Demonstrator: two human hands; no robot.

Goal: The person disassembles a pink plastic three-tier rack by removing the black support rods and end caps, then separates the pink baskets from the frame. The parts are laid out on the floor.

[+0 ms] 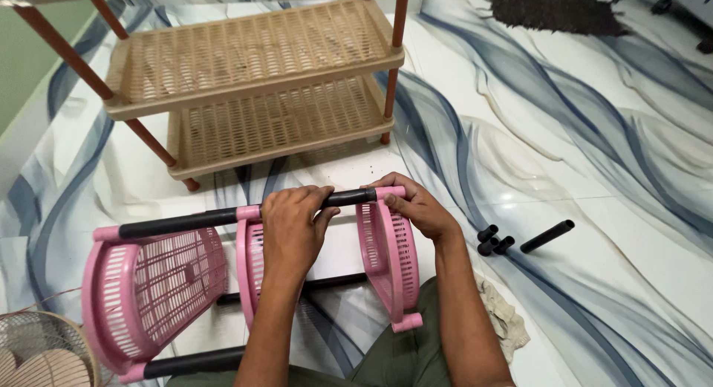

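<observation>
The person sits on the floor [579,209], a marbled white tile with blue-grey swirls, with a pink plastic rack [178,283] lying on its side across their lap. The left hand [293,227] wraps over the top black tube [349,197], its grip closed around it between two pink shelves. The right hand [416,207] pinches the pink corner socket [391,192] at the end of that same tube, fingers and thumb tight on it. A second stretch of black tube [178,223] runs on to the left shelf, and another black tube [193,362] shows low down near the person's knee.

Just to the right of the right forearm, three short black connector pieces [494,240] lie in a cluster on the tiles, with a loose black tube [547,236] beside them. Beyond the hands stands a beige rack [252,82] with reddish-brown legs. A fan grille [41,353] shows at the lower left corner, and a dark mat [553,12] lies at the far right.
</observation>
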